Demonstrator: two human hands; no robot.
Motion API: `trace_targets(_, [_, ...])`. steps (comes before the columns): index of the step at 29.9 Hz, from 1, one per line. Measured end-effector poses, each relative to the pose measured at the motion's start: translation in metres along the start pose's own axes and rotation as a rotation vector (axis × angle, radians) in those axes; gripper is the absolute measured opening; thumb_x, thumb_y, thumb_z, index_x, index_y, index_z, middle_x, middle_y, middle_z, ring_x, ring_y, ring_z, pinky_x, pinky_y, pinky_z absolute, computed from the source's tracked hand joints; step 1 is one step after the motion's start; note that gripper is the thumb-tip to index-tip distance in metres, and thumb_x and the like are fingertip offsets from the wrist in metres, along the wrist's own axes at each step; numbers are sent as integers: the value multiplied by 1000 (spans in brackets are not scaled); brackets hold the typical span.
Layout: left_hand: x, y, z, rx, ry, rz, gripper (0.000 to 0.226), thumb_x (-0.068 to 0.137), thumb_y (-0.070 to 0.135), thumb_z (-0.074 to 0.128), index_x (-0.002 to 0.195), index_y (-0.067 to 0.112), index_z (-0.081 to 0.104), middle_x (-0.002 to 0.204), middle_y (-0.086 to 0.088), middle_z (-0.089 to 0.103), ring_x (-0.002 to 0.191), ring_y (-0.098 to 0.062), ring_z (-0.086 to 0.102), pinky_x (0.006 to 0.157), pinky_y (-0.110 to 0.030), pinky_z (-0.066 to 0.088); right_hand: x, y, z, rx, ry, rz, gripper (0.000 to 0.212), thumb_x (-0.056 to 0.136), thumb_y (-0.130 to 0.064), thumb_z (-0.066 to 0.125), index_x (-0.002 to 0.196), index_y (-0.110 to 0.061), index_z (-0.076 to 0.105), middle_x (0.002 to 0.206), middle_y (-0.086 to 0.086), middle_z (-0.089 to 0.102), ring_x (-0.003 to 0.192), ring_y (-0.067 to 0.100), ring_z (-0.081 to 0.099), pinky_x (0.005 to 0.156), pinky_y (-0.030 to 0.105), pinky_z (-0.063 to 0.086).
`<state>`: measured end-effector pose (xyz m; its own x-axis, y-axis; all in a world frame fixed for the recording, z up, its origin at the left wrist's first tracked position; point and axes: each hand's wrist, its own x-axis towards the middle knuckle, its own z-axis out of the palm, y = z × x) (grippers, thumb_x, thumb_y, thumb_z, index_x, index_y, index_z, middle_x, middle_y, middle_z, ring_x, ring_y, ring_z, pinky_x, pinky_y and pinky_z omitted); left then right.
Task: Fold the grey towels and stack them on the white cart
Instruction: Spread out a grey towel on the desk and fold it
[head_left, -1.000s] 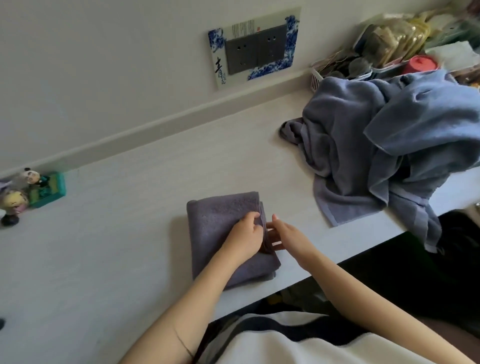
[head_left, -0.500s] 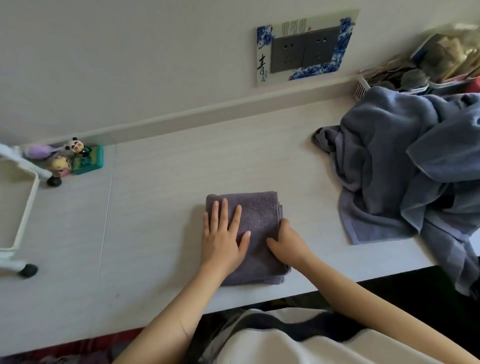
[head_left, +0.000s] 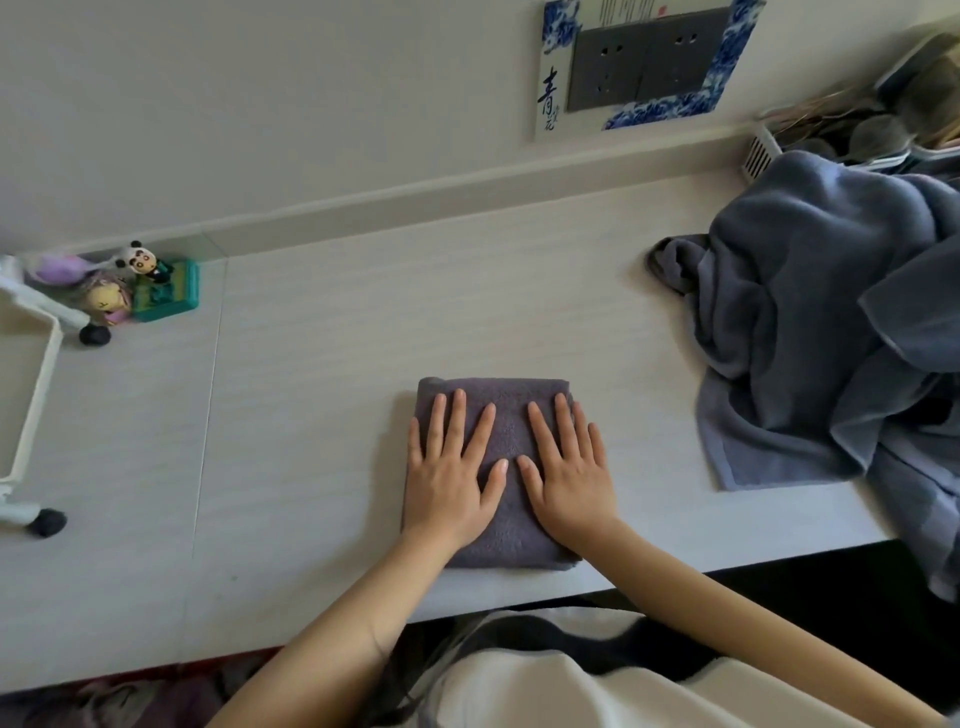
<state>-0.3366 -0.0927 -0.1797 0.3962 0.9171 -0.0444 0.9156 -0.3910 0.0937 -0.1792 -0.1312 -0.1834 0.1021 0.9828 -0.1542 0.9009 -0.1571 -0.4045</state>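
The left hand (head_left: 453, 480) and right hand (head_left: 567, 475) lie flat, fingers straight and spread wide, pressing side by side on the folded grey towel (head_left: 506, 421). The towel sits near the front edge of the table (head_left: 322, 395). Far right, a heap of unfolded towels (head_left: 831, 322) spills over the edge. At far left shows the white cart (head_left: 36, 395), with small figurines (head_left: 140, 286) just beyond.
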Motion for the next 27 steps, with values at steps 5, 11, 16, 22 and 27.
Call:
trace_targets(5, [1, 0, -1, -59, -6, 20, 63, 91, 52, 32, 148, 25, 26, 156, -12, 20, 144, -30, 15, 110, -58, 23, -2, 3, 0, 96, 10, 1, 67, 92, -63, 15, 149, -27, 18, 156, 15, 17, 143, 34, 19, 112, 47, 27])
trace_targets(11, [-24, -15, -16, -631, 37, -398, 73, 84, 48, 55, 146, 19, 30, 143, -13, 32, 132, -27, 34, 105, -41, 37, -9, 3, -23, 491, -9, 328, 96, 77, -52, 67, 149, -17, 13, 143, 15, 37, 130, 31, 38, 106, 42, 35])
trace_targets(16, [-30, -33, -33, -1170, -205, -733, 56, 80, 43, 70, 123, 14, 48, 118, 0, 60, 100, -14, 60, 85, -31, 49, 0, -3, -31, 634, -209, 583, 76, 73, -49, 74, 125, -4, 42, 118, 11, 58, 103, 27, 58, 77, 31, 46])
trace_targets(22, [-31, -76, -60, -1605, -421, -915, 69, 58, 44, 82, 113, 11, 56, 105, -9, 70, 93, -24, 68, 75, -33, 54, 14, -37, -36, 1007, -447, 576, 57, 69, -42, 80, 107, -3, 61, 99, 10, 70, 89, 26, 68, 79, 36, 56])
trace_targets(27, [-49, -110, -82, -1745, -272, -942, 49, 70, 29, 76, 111, 4, 62, 100, -14, 72, 91, -27, 69, 74, -34, 54, 30, -82, -43, 1165, -561, 392, 43, 78, -26, 74, 113, -7, 58, 103, 9, 71, 92, 22, 69, 72, 29, 55])
